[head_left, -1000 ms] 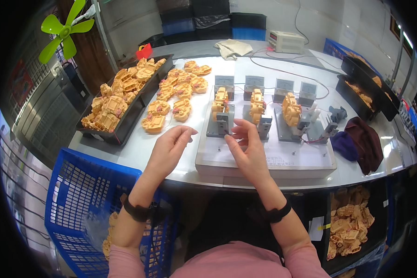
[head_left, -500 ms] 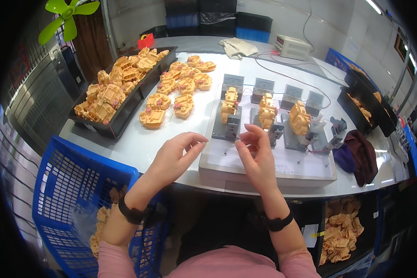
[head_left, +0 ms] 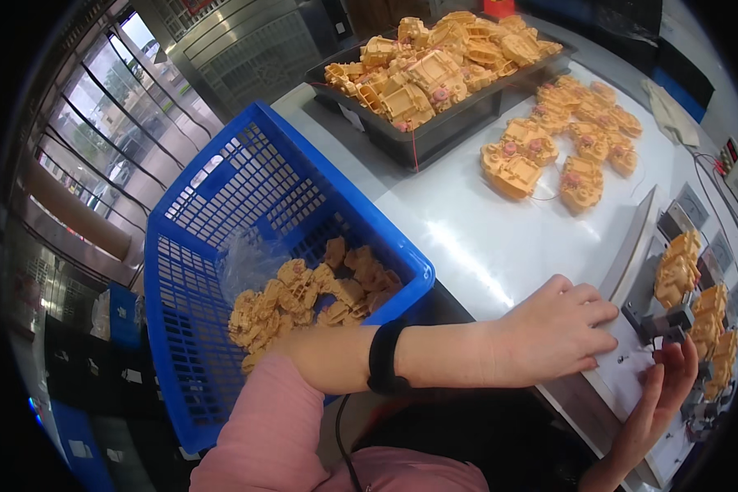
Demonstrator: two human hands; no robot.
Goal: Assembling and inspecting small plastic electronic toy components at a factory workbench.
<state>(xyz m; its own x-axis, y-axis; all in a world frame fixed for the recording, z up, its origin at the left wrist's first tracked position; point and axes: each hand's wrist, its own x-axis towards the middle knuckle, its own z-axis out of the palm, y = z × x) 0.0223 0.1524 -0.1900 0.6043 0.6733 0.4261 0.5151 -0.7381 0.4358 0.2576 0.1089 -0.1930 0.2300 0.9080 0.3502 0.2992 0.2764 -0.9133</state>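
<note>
Shifted to the frame's far right since earlier, the nearest orange part (head_left: 677,267) seems light, stiff, best pinched by its sides, my right hand (head_left: 654,403) loosely spread below, my left hand (head_left: 553,334) curled, whether holding anything I cannot tell.

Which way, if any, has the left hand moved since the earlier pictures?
Yes, rightward against the white base: the left hand, mostly left of it earlier, now overlaps its left edge in view.
</note>
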